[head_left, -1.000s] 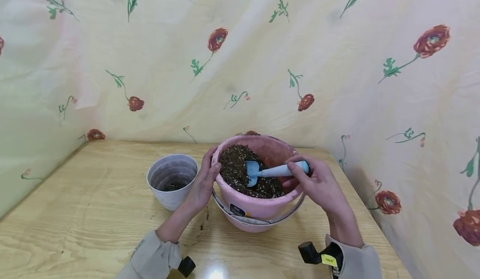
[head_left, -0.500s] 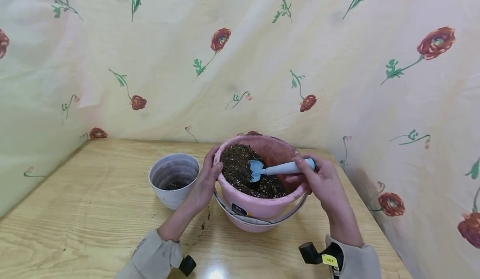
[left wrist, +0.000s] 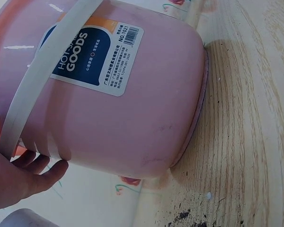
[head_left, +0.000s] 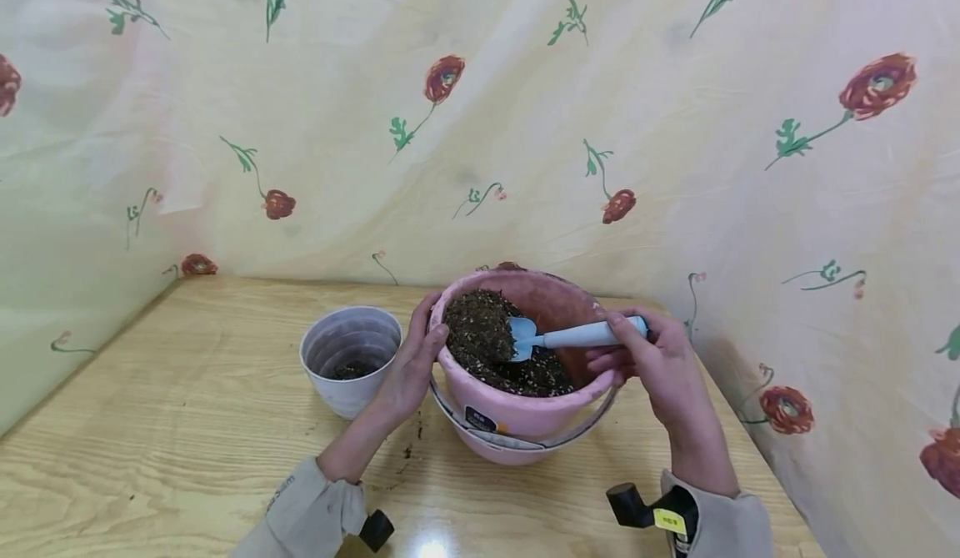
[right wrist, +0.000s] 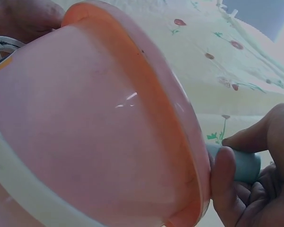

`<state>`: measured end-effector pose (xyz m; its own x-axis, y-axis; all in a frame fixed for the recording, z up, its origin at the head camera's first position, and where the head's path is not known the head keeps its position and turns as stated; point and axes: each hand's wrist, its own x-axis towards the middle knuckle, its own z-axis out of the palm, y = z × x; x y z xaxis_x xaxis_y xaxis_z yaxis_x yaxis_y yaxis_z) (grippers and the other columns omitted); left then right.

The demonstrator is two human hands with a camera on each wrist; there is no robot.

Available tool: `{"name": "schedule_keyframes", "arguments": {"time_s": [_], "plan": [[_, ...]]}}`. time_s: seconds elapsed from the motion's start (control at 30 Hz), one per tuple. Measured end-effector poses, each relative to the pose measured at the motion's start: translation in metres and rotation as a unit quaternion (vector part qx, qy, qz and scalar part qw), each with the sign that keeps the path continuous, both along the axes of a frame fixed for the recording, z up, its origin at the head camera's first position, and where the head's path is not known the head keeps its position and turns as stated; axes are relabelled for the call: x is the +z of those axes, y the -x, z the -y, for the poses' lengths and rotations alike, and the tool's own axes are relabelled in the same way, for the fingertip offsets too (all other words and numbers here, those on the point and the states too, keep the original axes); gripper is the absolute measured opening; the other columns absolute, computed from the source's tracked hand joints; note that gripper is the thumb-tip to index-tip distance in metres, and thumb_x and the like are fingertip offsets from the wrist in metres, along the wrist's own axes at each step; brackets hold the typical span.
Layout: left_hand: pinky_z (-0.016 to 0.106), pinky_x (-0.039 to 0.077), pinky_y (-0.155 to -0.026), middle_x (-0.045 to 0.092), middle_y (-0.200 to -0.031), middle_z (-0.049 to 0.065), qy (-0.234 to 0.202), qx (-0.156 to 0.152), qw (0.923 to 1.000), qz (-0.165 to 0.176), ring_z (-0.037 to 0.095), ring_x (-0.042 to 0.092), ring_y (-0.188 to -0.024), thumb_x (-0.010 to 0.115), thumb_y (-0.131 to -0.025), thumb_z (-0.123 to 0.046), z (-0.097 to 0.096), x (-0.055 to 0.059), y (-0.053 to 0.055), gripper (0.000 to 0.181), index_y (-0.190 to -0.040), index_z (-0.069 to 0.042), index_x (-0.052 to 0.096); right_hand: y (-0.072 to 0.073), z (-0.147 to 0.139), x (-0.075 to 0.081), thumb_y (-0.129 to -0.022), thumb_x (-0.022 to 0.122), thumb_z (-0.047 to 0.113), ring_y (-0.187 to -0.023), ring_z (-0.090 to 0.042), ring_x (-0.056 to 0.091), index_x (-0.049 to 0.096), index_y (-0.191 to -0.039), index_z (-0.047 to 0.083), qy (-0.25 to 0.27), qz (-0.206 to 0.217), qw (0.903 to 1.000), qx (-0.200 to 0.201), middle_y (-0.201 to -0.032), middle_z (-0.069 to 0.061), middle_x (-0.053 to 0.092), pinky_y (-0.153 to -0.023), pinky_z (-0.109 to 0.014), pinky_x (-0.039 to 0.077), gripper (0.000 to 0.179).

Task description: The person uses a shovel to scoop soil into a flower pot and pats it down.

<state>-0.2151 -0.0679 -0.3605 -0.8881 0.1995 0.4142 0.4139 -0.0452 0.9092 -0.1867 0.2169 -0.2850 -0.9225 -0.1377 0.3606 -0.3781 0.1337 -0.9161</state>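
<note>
A pink bucket (head_left: 510,408) holding dark potting soil (head_left: 480,329) stands in the middle of the head view. My left hand (head_left: 405,370) grips its rim on the left side, thumb over the edge; in the left wrist view the fingers (left wrist: 49,175) curl beside the bucket's wall. Between the thumb and fingers of my right hand (head_left: 663,366) is the handle of a light blue trowel (head_left: 577,337). Its blade lies inside the bucket, against the right side of the heaped soil. In the right wrist view one right finger (right wrist: 223,177) is right at the rim.
A grey-white plant pot (head_left: 348,391) with a little soil in its bottom stands left of the bucket. Soil crumbs (head_left: 407,453) are scattered on the wooden table (head_left: 187,424). Flower-patterned cloth (head_left: 337,124) hangs behind and along both sides.
The right hand has drawn the trowel to the right, its blade sliding across the soil toward the bucket's middle. The left hand keeps its hold on the rim.
</note>
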Motion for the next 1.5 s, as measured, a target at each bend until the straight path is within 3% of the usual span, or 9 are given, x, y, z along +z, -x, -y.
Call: {"name": "schedule_keyframes", "arguments": {"time_s": [0.43, 0.73, 1.0, 1.17, 1.5], "plan": [[0.050, 0.028, -0.109, 0.023, -0.152, 0.017, -0.001, -0.001, 1.0000, 0.008, 0.029, 0.026, -0.138, 0.035, -0.103, -0.023, 0.000, 0.002, -0.001, 0.052, -0.151, -0.010, 0.019, -0.002, -0.014, 0.004, -0.102, 0.044, 0.008, -0.055, -0.018, 0.068, 0.069, -0.098, 0.011, 0.058, -0.024, 0.9974, 0.035, -0.070, -0.009, 0.071, -0.049, -0.030, 0.055, 0.025], [0.052, 0.025, -0.110, 0.021, -0.154, 0.019, 0.004, -0.001, 1.0000, 0.008, 0.030, 0.023, -0.140, 0.035, -0.103, -0.022, 0.001, 0.001, 0.000, 0.052, -0.151, -0.010, 0.019, -0.008, -0.017, 0.008, -0.102, 0.045, 0.010, -0.054, -0.016, 0.068, 0.070, -0.097, 0.012, 0.061, -0.055, 0.9966, -0.009, -0.069, -0.006, 0.071, -0.048, -0.027, 0.054, 0.026], [0.052, 0.026, -0.110, 0.026, -0.153, 0.020, 0.034, 0.030, 0.9990, 0.002, 0.032, 0.027, -0.139, 0.039, -0.102, -0.024, 0.003, 0.003, -0.002, 0.053, -0.151, -0.011, 0.023, -0.014, -0.014, 0.013, -0.101, 0.049, 0.010, -0.050, -0.017, 0.066, 0.070, -0.096, 0.006, 0.090, -0.068, 0.9918, -0.060, -0.068, -0.008, 0.070, -0.046, -0.027, 0.053, 0.021], [0.055, 0.030, -0.108, 0.028, -0.152, 0.020, 0.067, 0.052, 0.9964, 0.005, 0.034, 0.030, -0.137, 0.039, -0.103, -0.026, 0.004, 0.004, -0.002, 0.052, -0.151, -0.013, 0.024, -0.016, -0.012, 0.015, -0.100, 0.051, 0.009, -0.049, -0.017, 0.066, 0.068, -0.097, -0.002, 0.108, -0.077, 0.9884, -0.075, -0.067, -0.009, 0.070, -0.046, -0.028, 0.053, 0.020], [0.054, 0.032, -0.107, 0.027, -0.152, 0.020, 0.060, 0.043, 0.9973, 0.006, 0.034, 0.032, -0.137, 0.038, -0.104, -0.026, 0.005, 0.006, -0.004, 0.051, -0.151, -0.014, 0.023, -0.019, -0.007, 0.018, -0.100, 0.051, 0.008, -0.047, -0.017, 0.065, 0.065, -0.097, -0.008, 0.124, -0.087, 0.9850, -0.083, -0.065, -0.010, 0.068, -0.046, -0.028, 0.053, 0.021]]}}
